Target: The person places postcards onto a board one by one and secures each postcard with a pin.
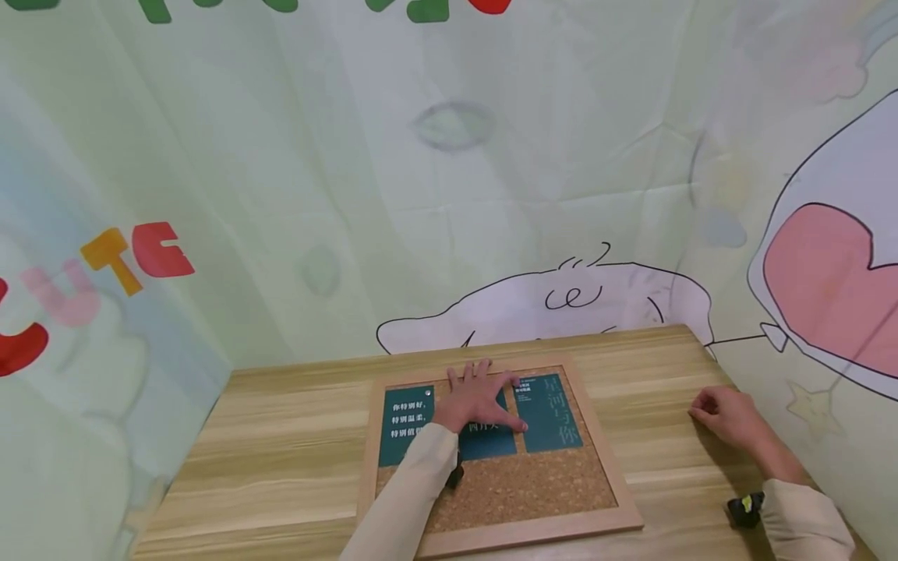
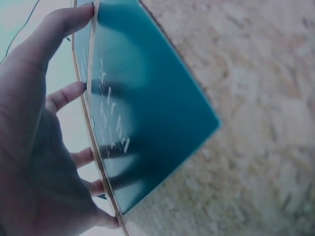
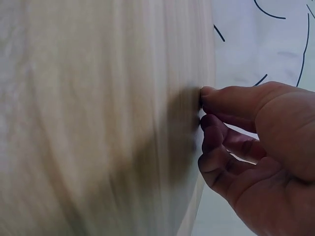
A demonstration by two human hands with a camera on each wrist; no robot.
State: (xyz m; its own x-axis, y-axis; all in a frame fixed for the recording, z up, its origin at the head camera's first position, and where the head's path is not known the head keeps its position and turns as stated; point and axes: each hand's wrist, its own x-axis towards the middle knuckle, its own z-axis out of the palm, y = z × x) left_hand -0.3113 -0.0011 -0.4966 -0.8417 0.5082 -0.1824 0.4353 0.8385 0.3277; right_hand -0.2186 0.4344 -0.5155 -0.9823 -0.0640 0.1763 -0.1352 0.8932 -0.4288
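My left hand (image 1: 471, 403) spreads over the upper middle of a wood-framed cork board (image 1: 522, 491). Its straight fingers reach across the middle teal card (image 1: 494, 446), partly covering the printed writing. In the left wrist view the thumb and fingertips come right up to this card (image 2: 162, 108). A left teal card (image 1: 393, 450), with a small shiny pin (image 1: 428, 393) near its top right corner, and a right teal card (image 1: 543, 421) flank it. Near the table's right edge, my right hand (image 1: 733, 425) rests with loosely curled fingers; nothing shows between thumb and fingers (image 3: 216, 167).
The board lies on a wood-grain table (image 1: 295, 444), its lower cork strip bare. Behind and beside the table hangs a printed cloth (image 1: 337, 195) with cartoon figures and letters. A small dark device (image 1: 745, 510) sits at the right wrist.
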